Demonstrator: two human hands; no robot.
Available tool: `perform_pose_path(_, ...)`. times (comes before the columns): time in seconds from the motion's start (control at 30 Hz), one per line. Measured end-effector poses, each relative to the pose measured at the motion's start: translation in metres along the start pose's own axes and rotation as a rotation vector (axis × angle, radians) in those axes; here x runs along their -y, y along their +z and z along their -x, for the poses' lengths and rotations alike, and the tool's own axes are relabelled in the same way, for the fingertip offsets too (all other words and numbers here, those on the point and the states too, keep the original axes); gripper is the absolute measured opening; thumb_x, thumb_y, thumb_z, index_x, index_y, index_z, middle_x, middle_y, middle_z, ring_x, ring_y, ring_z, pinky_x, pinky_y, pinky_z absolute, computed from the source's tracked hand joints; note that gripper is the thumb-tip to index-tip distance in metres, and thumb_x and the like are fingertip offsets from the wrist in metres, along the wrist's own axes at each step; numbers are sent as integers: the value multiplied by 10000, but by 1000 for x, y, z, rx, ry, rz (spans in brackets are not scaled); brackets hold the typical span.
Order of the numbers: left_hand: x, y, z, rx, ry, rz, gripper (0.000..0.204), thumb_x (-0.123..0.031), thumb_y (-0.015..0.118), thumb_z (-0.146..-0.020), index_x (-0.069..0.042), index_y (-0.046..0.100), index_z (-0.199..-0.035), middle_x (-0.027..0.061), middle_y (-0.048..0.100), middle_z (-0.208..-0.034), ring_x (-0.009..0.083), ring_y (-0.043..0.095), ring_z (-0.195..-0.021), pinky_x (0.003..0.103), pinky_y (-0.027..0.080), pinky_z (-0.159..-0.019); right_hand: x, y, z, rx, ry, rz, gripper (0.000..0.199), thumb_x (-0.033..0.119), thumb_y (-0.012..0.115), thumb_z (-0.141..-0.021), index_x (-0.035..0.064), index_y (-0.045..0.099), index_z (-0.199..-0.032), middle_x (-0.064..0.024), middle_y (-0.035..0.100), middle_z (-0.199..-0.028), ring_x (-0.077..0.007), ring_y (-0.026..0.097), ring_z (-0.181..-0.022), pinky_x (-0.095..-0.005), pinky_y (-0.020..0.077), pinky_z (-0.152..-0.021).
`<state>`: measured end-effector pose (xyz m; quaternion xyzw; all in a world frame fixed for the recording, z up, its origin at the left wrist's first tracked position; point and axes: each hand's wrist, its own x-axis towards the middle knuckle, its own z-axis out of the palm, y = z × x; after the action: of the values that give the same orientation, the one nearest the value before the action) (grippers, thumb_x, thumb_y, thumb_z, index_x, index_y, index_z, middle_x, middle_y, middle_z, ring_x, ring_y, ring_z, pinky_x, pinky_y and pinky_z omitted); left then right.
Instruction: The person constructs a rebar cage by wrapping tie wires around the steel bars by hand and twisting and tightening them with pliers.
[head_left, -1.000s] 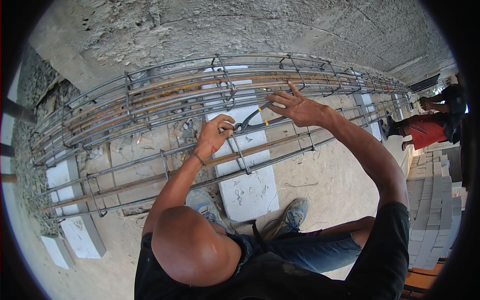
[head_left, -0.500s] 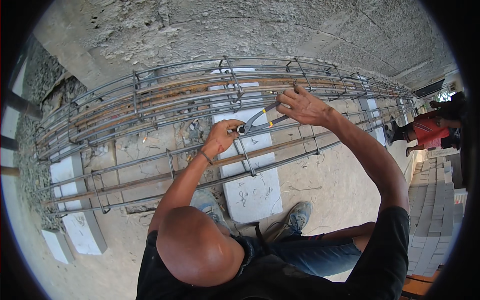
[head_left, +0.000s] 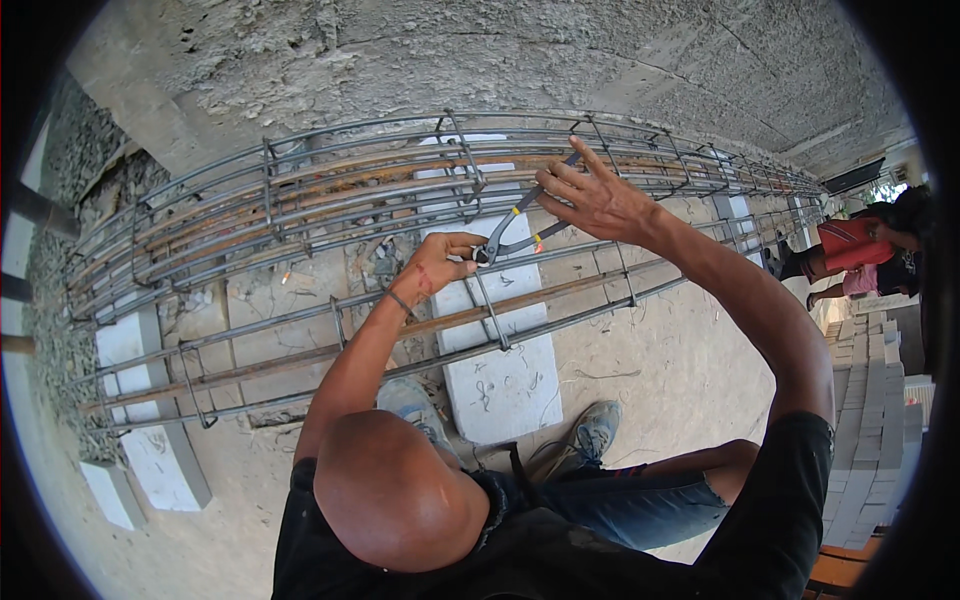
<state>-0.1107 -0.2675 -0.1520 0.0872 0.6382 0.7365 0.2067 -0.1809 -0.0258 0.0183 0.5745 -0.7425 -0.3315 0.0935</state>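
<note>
My right hand (head_left: 605, 197) has its fingers around the dark handles of a pair of pincers (head_left: 497, 243) with yellow bands. The handles stand apart in a V, and one finger points upward off them. The pincers' head rests by a joint of a stirrup and a long bar in the rebar cage (head_left: 430, 325). Beside the jaws, my left hand (head_left: 440, 262) pinches at the same joint, thumb and fingers closed. Whatever lies between those fingertips is too small to make out.
White blocks (head_left: 500, 395) lie under the cage. A rough concrete wall (head_left: 500, 60) runs behind it. Rubble (head_left: 375, 260) and wire scraps lie on the ground. Stacked grey blocks (head_left: 865, 430) stand at right, near another person in red shorts (head_left: 850, 245).
The right hand has shifted slightly left and up, its fingers looser and one now raised. The pincer handles have spread wider. The left hand stays at the joint.
</note>
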Motion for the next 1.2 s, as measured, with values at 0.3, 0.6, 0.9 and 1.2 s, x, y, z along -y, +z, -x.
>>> perform_pose_path(0.3, -12, 4, 5, -89, -90, 17, 431, 72, 675, -701, 1, 623, -1122, 175, 683, -911, 150, 631, -813, 268, 502, -727, -7, -5, -11, 39, -50, 46, 195, 257, 513, -901, 210, 568, -1082, -4, 459, -1197, -156, 389, -1222, -530, 167, -1142)
perform_pose_path(0.6, -13, 5, 2, -159, -157, 29, 505, 55, 732, -668, 6, 603, -1154, 193, 682, -890, 170, 641, -815, 282, 503, -759, -6, 0, -5, -30, -89, -55, 113, 197, 506, -879, 139, 546, -967, -54, 475, -1094, -209, 457, -1110, -485, 319, -1034)
perform_pose_path(0.9, -24, -5, -16, 148, 31, 44, 600, -37, 765, -657, -13, 555, -1218, 140, 656, -1022, 206, 604, -979, 308, 477, -869, -29, -16, -33, -172, -262, -10, 127, 260, 468, -886, 135, 487, -873, -10, 505, -892, -162, 489, -958, -373, 398, -798)
perform_pose_path(1.2, -81, 17, -63, 386, -27, 230, 238, -218, 758, -742, -27, 621, -780, 47, 587, -665, 133, 569, -588, 231, 437, -492, -44, -19, -71, -289, -476, 41, 143, 286, 524, -825, 156, 467, -850, 20, 504, -898, -149, 482, -906, -351, 380, -803)
